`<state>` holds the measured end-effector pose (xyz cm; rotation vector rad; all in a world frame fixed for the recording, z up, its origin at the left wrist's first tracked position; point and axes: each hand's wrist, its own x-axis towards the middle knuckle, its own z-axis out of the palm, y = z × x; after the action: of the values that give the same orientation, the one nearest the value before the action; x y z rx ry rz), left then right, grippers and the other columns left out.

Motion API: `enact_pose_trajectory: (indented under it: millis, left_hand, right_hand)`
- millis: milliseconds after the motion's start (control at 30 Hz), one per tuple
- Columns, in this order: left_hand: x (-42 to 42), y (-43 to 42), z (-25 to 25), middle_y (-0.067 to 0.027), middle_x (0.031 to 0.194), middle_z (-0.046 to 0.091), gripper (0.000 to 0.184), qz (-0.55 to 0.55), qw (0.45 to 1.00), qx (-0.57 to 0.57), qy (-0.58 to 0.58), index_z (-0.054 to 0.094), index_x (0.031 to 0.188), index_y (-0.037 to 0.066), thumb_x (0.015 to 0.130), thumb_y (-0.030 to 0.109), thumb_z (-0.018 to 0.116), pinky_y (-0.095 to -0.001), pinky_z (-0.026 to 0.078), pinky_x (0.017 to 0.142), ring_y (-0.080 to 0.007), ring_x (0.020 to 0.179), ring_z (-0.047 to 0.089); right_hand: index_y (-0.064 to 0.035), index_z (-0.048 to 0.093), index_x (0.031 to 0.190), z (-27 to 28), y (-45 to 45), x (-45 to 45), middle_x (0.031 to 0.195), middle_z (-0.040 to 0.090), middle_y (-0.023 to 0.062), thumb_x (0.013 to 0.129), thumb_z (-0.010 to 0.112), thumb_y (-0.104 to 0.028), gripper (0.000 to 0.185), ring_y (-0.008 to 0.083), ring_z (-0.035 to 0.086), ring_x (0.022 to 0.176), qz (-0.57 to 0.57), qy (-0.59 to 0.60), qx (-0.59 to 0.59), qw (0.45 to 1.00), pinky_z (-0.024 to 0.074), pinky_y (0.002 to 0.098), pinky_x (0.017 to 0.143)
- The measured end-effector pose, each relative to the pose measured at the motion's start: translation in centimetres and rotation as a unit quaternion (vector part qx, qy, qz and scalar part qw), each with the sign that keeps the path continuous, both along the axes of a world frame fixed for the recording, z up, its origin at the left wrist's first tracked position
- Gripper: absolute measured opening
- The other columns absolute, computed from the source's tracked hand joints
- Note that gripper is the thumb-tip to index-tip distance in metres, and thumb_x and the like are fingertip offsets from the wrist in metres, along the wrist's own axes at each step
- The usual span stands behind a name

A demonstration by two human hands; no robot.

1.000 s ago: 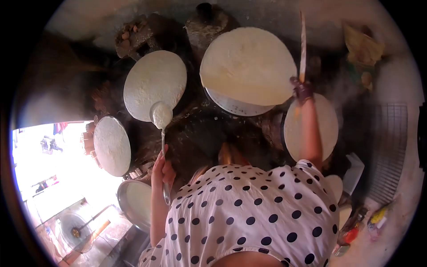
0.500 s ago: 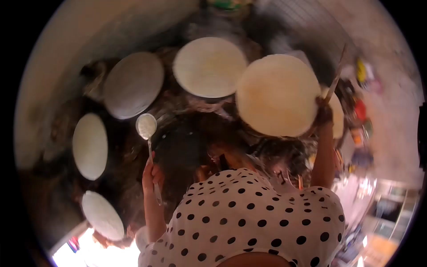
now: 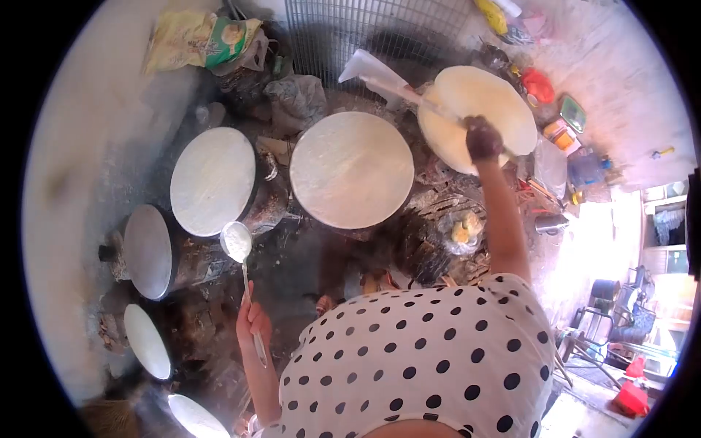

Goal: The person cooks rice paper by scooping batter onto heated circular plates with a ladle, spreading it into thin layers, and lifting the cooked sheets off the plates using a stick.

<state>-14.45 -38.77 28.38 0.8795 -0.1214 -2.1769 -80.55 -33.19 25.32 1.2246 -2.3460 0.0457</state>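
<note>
My left hand (image 3: 254, 325) is closed around the handle of a ladle (image 3: 236, 242) with white batter in its bowl. The ladle is above the floor, overlapping the lower edge of a round griddle covered by a pale flatbread (image 3: 212, 182). My right hand (image 3: 484, 139) is closed on a long flat stick (image 3: 431, 106), slightly blurred. The stick points left across a pale yellow round flatbread (image 3: 460, 84) on the right. Whether the stick touches that flatbread I cannot tell. Between both hands lies another griddle spread with a whitish flatbread (image 3: 352, 169).
A bare grey griddle (image 3: 148, 252) and two white-topped griddles (image 3: 147, 342) (image 3: 196, 417) curve round on the left. Behind are a printed sack (image 3: 193, 42) and a wire mesh (image 3: 380, 22). On the right are a water jug (image 3: 586, 169) and a metal cup (image 3: 550, 223).
My view has turned right, so the griddles appear farther left. My right hand has swung the stick from upright to across the right flatbread. The left hand still holds the ladle.
</note>
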Motion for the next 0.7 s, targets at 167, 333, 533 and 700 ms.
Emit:
enact_pose_trajectory:
  millis: [167, 333, 533, 700]
  left_hand:
    - [-6.1, 1.5, 0.7, 0.0025, 0.058, 0.031, 0.042, 0.02, 0.999, 0.033, 0.028, 0.026, 0.143, 0.008, 0.102, 0.018, 0.025, -0.02, 0.025, 0.028, -0.0055, 0.036, 0.029]
    - [-7.5, 4.1, 3.0, 0.0022, 0.059, 0.032, 0.043, 0.042, 0.999, 0.019, 0.006, 0.025, 0.142, 0.005, 0.101, 0.017, 0.023, -0.0198, 0.026, 0.028, -0.0056, 0.036, 0.029]
    - [-3.9, 9.6, 1.7, 0.0028, 0.06, 0.034, 0.045, 0.177, 0.981, -0.001, 0.082, 0.023, 0.143, 0.003, 0.099, 0.012, 0.019, -0.0223, 0.032, 0.032, -0.0058, 0.037, 0.033]
    - [-2.2, 19.5, -2.1, 0.004, 0.061, 0.038, 0.039, 0.368, 0.873, 0.002, 0.32, 0.033, 0.136, 0.0, 0.1, 0.012, 0.027, -0.0238, 0.032, 0.043, -0.0051, 0.041, 0.037]
  right_hand:
    - [-0.0221, 0.063, 0.098, -11.7, 0.9, -1.0, 0.097, 0.063, 0.0084, 0.081, 0.047, -0.011, 0.025, 0.0297, 0.062, 0.092, -0.046, -0.218, -0.025, 0.975, 0.0514, 0.0439, 0.077]
    - [-0.0197, 0.064, 0.095, -12.6, 2.2, 0.0, 0.098, 0.063, 0.0075, 0.082, 0.049, -0.014, 0.021, 0.0292, 0.061, 0.095, -0.05, -0.242, -0.058, 0.967, 0.0495, 0.0421, 0.079]
    - [-0.0091, 0.06, 0.113, -17.1, 2.7, 2.6, 0.119, 0.059, 0.0152, 0.091, 0.048, -0.025, 0.029, 0.0273, 0.06, 0.102, 0.173, -0.708, -0.586, 0.354, 0.0474, 0.0365, 0.085]
    - [-0.0051, 0.06, 0.106, -17.9, -5.3, 16.2, 0.095, 0.064, 0.0084, 0.092, 0.05, -0.02, 0.023, 0.0196, 0.061, 0.076, 0.171, -0.802, -0.146, 0.553, 0.0501, 0.0342, 0.066]
